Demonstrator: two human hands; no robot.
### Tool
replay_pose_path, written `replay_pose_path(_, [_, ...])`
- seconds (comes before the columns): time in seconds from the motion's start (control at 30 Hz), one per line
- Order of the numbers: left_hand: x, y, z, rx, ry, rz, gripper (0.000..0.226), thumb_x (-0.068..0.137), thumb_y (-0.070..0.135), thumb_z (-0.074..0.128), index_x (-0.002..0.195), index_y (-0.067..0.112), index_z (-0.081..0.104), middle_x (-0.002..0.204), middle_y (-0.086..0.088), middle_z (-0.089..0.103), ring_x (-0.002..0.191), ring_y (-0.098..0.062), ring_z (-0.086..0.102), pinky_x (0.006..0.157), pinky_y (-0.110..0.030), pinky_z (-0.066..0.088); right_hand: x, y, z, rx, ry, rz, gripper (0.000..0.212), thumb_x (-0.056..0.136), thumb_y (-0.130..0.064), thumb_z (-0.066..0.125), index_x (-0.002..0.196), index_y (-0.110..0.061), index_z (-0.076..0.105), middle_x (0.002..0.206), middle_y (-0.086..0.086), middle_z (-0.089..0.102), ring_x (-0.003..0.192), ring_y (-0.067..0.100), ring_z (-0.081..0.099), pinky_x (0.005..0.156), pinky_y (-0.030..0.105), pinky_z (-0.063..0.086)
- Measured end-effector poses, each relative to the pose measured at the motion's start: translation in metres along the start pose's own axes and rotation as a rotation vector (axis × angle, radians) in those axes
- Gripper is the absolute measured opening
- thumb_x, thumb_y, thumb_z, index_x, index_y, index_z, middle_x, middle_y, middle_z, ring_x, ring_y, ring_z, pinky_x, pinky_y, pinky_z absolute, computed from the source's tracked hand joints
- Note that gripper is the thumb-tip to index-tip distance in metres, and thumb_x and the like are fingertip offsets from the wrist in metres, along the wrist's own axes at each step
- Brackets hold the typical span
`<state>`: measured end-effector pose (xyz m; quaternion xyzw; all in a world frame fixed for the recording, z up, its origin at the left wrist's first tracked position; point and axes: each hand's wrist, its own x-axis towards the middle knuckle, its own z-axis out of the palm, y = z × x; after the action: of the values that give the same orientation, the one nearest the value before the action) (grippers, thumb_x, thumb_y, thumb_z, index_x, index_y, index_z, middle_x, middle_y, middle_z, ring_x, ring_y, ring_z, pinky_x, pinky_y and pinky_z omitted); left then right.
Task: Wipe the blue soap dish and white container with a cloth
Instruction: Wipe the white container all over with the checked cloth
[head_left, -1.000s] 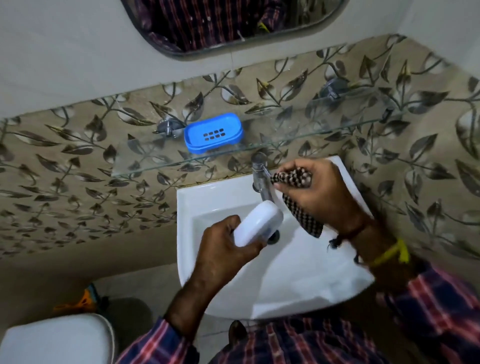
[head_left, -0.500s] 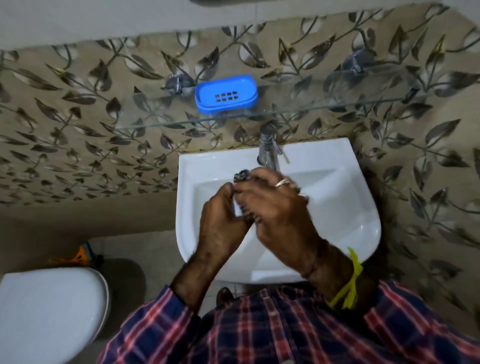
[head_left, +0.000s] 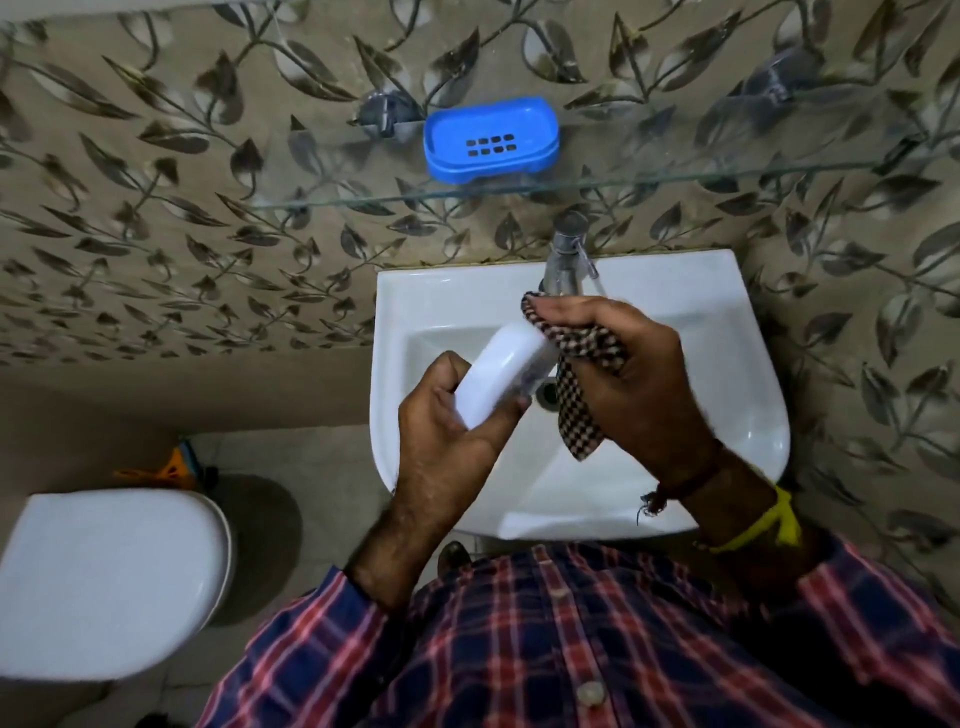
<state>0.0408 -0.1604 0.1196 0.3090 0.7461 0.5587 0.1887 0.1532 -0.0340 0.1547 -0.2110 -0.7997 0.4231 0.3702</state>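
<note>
Over the sink, my left hand (head_left: 447, 431) grips a white oval container (head_left: 506, 366), tilted with its far end up. My right hand (head_left: 631, 374) holds a checked brown-and-white cloth (head_left: 576, 384) bunched against the container's right end, with a loose corner hanging down into the basin. The blue soap dish (head_left: 491, 139) stands alone on the glass shelf (head_left: 675, 176) above the tap, away from both hands.
A white sink (head_left: 737, 415) is fixed to the leaf-patterned wall, with a chrome tap (head_left: 566, 254) just beyond my right hand. A white toilet lid (head_left: 104, 577) lies at the lower left. An orange object (head_left: 171, 465) sits on the floor beside it.
The hands, pressed together over the basin half a second ago, have parted a little; the white container shows again, and the cloth now lies at its right end. The view has tilted down.
</note>
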Motion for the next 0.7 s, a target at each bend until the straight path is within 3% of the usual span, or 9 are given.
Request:
replay_pose_path(0.07, [0.002,-0.002,-0.002,-0.104,-0.006,-0.007,0.038,0.071,0.029,0.087,0.073,0.030,0.049,0.071,0.003,0.059,0.065,-0.012,0.057,0.056,-0.029,0.049,0.001,-0.001,0.002,0.127,-0.008,0.073,0.040,0.077,0.028,0.058,0.112,0.009,0.066,0.124,0.019,0.066,0.121,0.024,0.063,0.108,0.036,0.046])
replay_pose_path(0.13, [0.006,-0.004,-0.004,-0.184,-0.023,-0.026,0.035,0.070,0.028,0.088,0.077,0.026,0.054,0.079,-0.013,0.066,0.072,-0.024,0.064,0.061,-0.040,0.055,0.004,-0.003,0.008,0.124,-0.065,0.057,0.034,0.082,0.016,0.067,0.115,0.007,0.065,0.126,0.015,0.066,0.123,0.021,0.061,0.108,0.033,0.045])
replay_pose_path(0.2, [0.010,-0.006,-0.005,-0.208,-0.052,-0.036,0.034,0.069,0.024,0.090,0.082,0.021,0.058,0.086,-0.019,0.069,0.078,-0.024,0.068,0.066,-0.043,0.057,0.011,-0.001,0.009,0.116,-0.082,0.067,0.038,0.079,0.010,0.073,0.116,0.006,0.064,0.125,0.015,0.066,0.123,0.020,0.060,0.109,0.035,0.045])
replay_pose_path(0.27, [0.017,-0.004,-0.008,-0.172,-0.138,-0.052,0.038,0.068,0.018,0.091,0.091,0.016,0.062,0.094,-0.018,0.073,0.087,-0.023,0.072,0.073,-0.044,0.060,0.014,0.001,0.005,0.126,-0.092,0.068,0.038,0.076,0.010,0.076,0.113,0.006,0.066,0.121,0.016,0.067,0.120,0.022,0.062,0.107,0.041,0.047])
replay_pose_path(0.33, [0.029,-0.001,-0.011,-0.062,-0.247,-0.040,0.042,0.065,0.013,0.093,0.097,0.015,0.067,0.096,-0.006,0.076,0.089,-0.017,0.074,0.077,-0.035,0.061,0.011,0.000,0.007,0.080,-0.165,-0.005,0.036,0.074,0.011,0.077,0.109,0.004,0.069,0.118,0.014,0.069,0.118,0.021,0.063,0.104,0.042,0.048])
replay_pose_path(0.43, [0.038,0.009,-0.011,-0.027,-0.252,-0.010,0.034,0.060,-0.003,0.089,0.085,0.011,0.070,0.078,0.009,0.072,0.070,-0.002,0.066,0.065,-0.021,0.053,0.005,0.001,0.012,-0.022,-0.183,-0.126,0.045,0.070,0.017,0.071,0.112,-0.001,0.071,0.124,0.010,0.069,0.121,0.019,0.062,0.106,0.042,0.047])
replay_pose_path(0.5, [0.033,0.013,-0.009,-0.096,-0.182,0.007,0.031,0.060,0.002,0.089,0.076,0.012,0.064,0.069,0.004,0.068,0.066,-0.006,0.064,0.058,-0.024,0.052,-0.001,0.006,0.013,0.066,-0.096,-0.089,0.042,0.076,0.016,0.071,0.115,0.001,0.068,0.126,0.012,0.067,0.123,0.019,0.061,0.107,0.037,0.046])
replay_pose_path(0.6, [0.023,0.015,-0.009,-0.154,-0.125,-0.003,0.041,0.059,0.016,0.094,0.081,0.005,0.061,0.084,-0.020,0.070,0.077,-0.028,0.072,0.064,-0.040,0.062,-0.011,0.009,0.014,0.189,0.061,0.023,0.038,0.080,0.011,0.073,0.116,0.003,0.065,0.123,0.018,0.067,0.118,0.022,0.064,0.106,0.034,0.048])
replay_pose_path(0.7, [0.024,0.020,-0.005,-0.166,-0.179,-0.057,0.038,0.056,0.012,0.090,0.074,0.013,0.057,0.073,-0.012,0.063,0.068,-0.020,0.061,0.058,-0.039,0.055,-0.011,0.003,0.016,0.048,0.020,-0.146,0.036,0.077,0.018,0.070,0.111,0.007,0.068,0.124,0.018,0.067,0.122,0.026,0.061,0.106,0.045,0.046])
